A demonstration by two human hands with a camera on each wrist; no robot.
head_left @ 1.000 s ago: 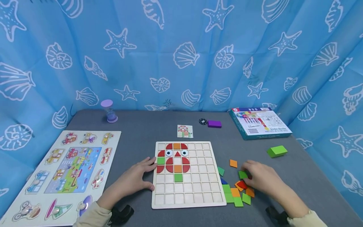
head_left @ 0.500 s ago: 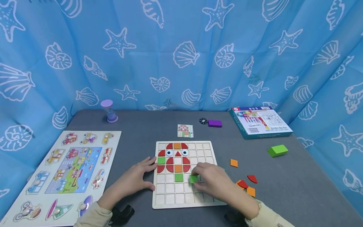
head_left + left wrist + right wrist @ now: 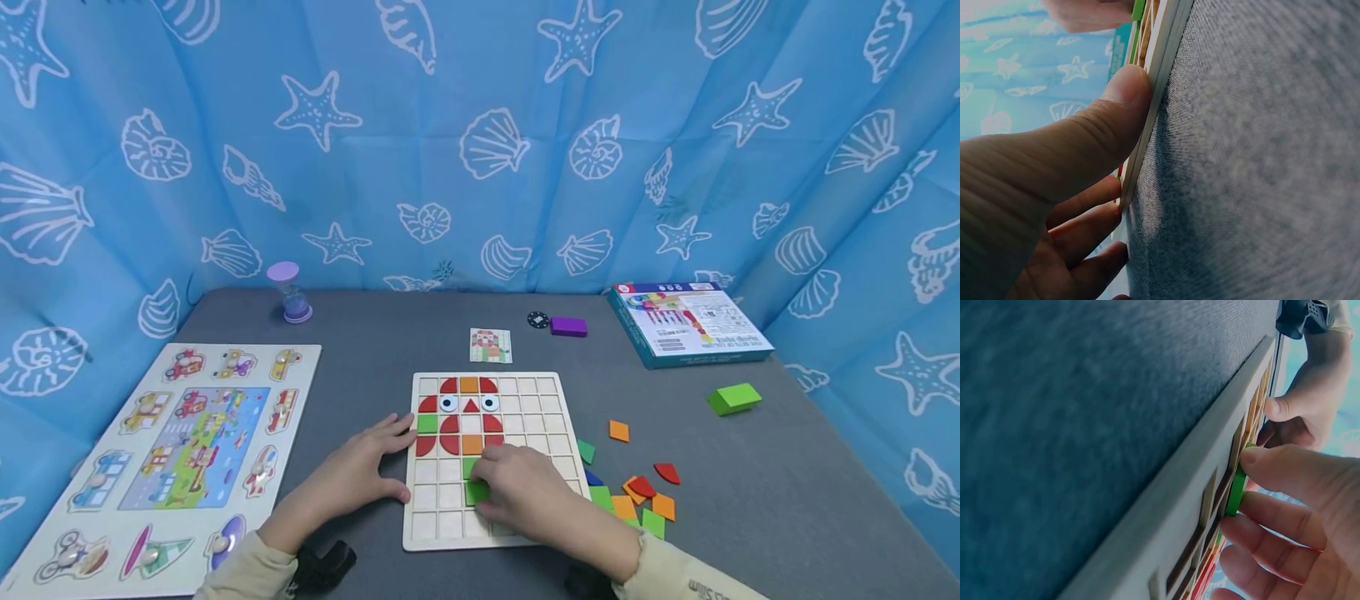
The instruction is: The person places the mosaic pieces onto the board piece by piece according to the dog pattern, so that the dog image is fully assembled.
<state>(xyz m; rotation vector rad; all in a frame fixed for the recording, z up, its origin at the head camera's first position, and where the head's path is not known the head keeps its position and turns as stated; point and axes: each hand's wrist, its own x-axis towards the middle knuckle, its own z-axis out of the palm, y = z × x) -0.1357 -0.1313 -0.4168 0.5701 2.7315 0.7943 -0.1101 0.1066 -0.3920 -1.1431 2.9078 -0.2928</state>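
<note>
A wooden grid board [image 3: 438,527] lies on the table, with red, orange and green tiles and two eye tiles set in its upper left part. My left hand [image 3: 351,468] rests at the board's left side, fingertips and thumb touching the edge [image 3: 1159,78]. Over the lower middle of the grid, my right hand [image 3: 531,493] pinches a green square tile [image 3: 476,493]. In the right wrist view that tile [image 3: 1235,492] sits between thumb and fingers, tilted at the grid cells. Just above it, another green tile [image 3: 468,467] is partly covered by the hand.
Loose orange, green, red and blue tiles lie right of the board, including an orange square [image 3: 618,431]. A pattern card [image 3: 491,345] lies behind the board. A vehicle puzzle [image 3: 300,367] is at left, with an hourglass [image 3: 292,300], purple block [image 3: 568,327], green block [image 3: 733,399] and box [image 3: 690,329] farther back.
My right hand has gone from the loose tiles leftward onto the board, bringing a green square tile to the cell below the other green one. My left hand has stayed at the edge.
</note>
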